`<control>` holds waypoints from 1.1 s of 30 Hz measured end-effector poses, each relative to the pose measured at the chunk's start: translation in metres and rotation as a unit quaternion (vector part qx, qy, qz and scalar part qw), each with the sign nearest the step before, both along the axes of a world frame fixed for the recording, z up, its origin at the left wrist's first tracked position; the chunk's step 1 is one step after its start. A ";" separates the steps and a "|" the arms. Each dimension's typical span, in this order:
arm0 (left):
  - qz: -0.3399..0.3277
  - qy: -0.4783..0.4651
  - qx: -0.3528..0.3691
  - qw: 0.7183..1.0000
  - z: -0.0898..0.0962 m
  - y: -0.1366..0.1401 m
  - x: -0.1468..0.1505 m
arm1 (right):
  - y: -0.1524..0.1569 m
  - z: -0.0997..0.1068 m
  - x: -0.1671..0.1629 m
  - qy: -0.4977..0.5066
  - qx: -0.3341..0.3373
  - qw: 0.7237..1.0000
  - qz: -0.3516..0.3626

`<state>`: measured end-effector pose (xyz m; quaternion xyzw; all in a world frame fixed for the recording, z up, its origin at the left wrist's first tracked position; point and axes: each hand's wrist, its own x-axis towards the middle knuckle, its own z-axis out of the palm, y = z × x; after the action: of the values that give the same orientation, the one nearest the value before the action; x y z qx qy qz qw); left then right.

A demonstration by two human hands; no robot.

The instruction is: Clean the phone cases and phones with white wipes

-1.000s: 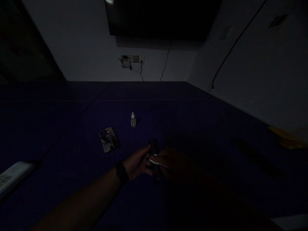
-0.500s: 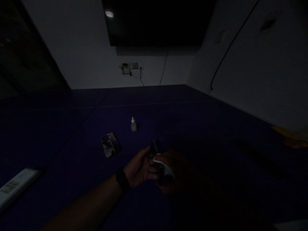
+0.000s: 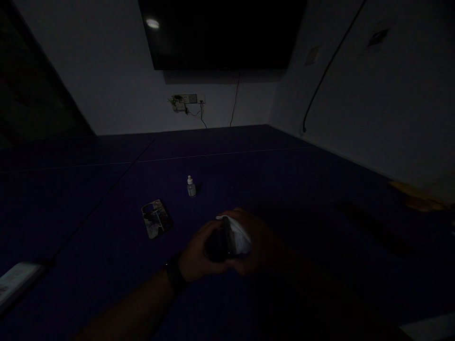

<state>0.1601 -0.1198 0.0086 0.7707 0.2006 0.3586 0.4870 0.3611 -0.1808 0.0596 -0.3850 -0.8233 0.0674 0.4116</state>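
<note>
Purple tabletop (image 3: 106, 265): dimly lit, crossed by a dark seam at left and a thin pale line farther back; its far edge meets the wall (image 3: 124, 102).
Dark slab (image 3: 228, 237): located between the two hands, near the lower middle of the view, narrow edge turned towards the viewer; poor light prevents firm identification.
Left hand (image 3: 197, 255): gripping the slab from its left side, fingers and thumb curved around it; black wristband (image 3: 175, 274) on the wrist.
Right hand (image 3: 259, 241): closed on a white cloth, in deep shadow; finger detail is poor.
White cloth (image 3: 241, 239): bunched between the right palm and the slab, against the slab's right side.
Phone case (image 3: 156, 219): patterned, lying flat, left of and beyond the left hand.
Dropper bottle (image 3: 191, 189): upright, white top, label on its body; beyond the case and to its right.
White bar (image 3: 17, 282): at the left margin, partly out of frame.
Yellow item (image 3: 414, 196): far right, by the side wall; nature cannot be told.
Wall fittings: black screen (image 3: 223, 33) above, sockets (image 3: 185, 98) with plugged leads below.
</note>
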 end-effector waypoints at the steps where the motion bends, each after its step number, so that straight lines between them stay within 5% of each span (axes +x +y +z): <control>1: 0.003 0.004 -0.008 1.000 -0.001 -0.001 0.000 | 0.000 0.000 0.000 0.000 -0.017 1.000 -0.001; 11: 0.021 -0.004 -0.062 0.998 -0.005 -0.008 0.004 | -0.006 0.005 0.011 -0.030 0.055 0.995 0.072; 18: 0.001 0.025 -0.043 0.999 -0.001 -0.007 0.005 | 0.005 0.010 0.010 -0.010 0.059 0.998 -0.030; 25: -0.005 0.024 -0.061 0.998 -0.005 -0.006 0.004 | 0.002 0.009 0.006 0.019 0.096 0.995 0.035; 28: -0.019 0.044 -0.052 0.998 -0.005 -0.004 0.004 | 0.006 0.004 0.002 0.056 0.053 0.997 -0.011; 33: -0.012 0.040 -0.047 0.998 -0.004 -0.003 0.005 | 0.013 -0.005 -0.005 0.177 -0.117 0.973 -0.086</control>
<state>0.1652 -0.1230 0.0045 0.7632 0.2268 0.3118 0.5184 0.3566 -0.1679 0.0546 -0.4822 -0.6871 0.1950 0.5073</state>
